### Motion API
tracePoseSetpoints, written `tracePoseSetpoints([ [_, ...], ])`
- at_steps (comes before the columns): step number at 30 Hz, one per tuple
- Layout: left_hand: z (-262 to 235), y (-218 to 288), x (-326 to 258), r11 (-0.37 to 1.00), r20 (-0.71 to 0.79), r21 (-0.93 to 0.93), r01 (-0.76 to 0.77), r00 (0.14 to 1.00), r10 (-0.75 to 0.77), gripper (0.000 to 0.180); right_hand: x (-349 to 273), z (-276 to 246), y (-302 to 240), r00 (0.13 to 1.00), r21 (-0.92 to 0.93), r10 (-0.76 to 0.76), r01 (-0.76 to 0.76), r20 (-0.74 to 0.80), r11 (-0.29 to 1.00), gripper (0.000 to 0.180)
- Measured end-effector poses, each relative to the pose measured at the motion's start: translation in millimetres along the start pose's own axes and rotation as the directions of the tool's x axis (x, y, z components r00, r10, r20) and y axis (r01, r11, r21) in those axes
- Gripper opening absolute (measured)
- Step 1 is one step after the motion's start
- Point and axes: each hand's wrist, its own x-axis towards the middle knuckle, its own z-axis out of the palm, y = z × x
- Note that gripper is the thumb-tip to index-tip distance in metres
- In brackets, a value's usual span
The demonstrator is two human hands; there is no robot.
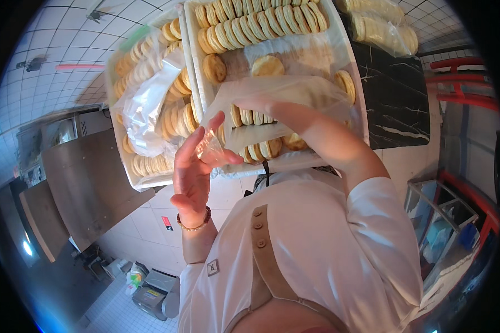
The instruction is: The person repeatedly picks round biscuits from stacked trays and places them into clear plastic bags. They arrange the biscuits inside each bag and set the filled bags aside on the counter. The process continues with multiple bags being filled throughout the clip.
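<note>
A clear plastic bag (303, 86) spreads over the right tray (361, 105), above rows of round, flat, golden-topped cakes (261, 25). My right hand (251, 104) reaches to the bag's near side. Its fingers are hidden, so what it holds cannot be seen. My left hand (193, 172), with a beaded bracelet at the wrist, is raised at the tray's near left corner, fingers spread apart beside the loose edge of the bag. Below the bag, more cakes (258, 151) stand on edge in a row. Single cakes (268, 65) lie flat on the tray's lining.
A second tray (136, 180) of cakes adjoins on the left, with crumpled clear bags (150, 111) on top. Bagged cakes (383, 30) lie at the far right on a black marbled surface (391, 94). A brown panel (89, 183) stands left; red bars (461, 80) are right.
</note>
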Motion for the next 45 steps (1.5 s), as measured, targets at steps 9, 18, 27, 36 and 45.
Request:
tracePoseSetpoints([
  [9,-13,7,6,0.993,-0.051,0.068,0.092,0.995,-0.089,0.092,-18,13,14,0.986,0.193,-0.106,0.13,-0.131,0.972,0.048],
  [18,-36,13,37,0.916,-0.124,0.39,0.098,0.991,-0.054,0.046,-196,-138,-39,0.727,-0.724,0.666,-0.367,0.168,0.584,0.046],
  [27,-17,10,92,0.148,0.44,0.774,-0.616,0.69,0.575,0.028,-169,-147,-14,0.953,0.729,0.071,0.177,-0.296,0.661,0.014],
  [36,46,-50,130,0.757,0.362,0.573,-0.314,0.926,0.11,0.013,-84,14,31,0.746,0.385,-0.098,0.446,-0.659,0.808,0.047],
  [45,13,-98,99,0.911,0.053,0.406,0.074,0.993,-0.104,0.011,-110,-22,23,0.928,0.93,0.285,0.136,-0.241,0.343,0.034],
])
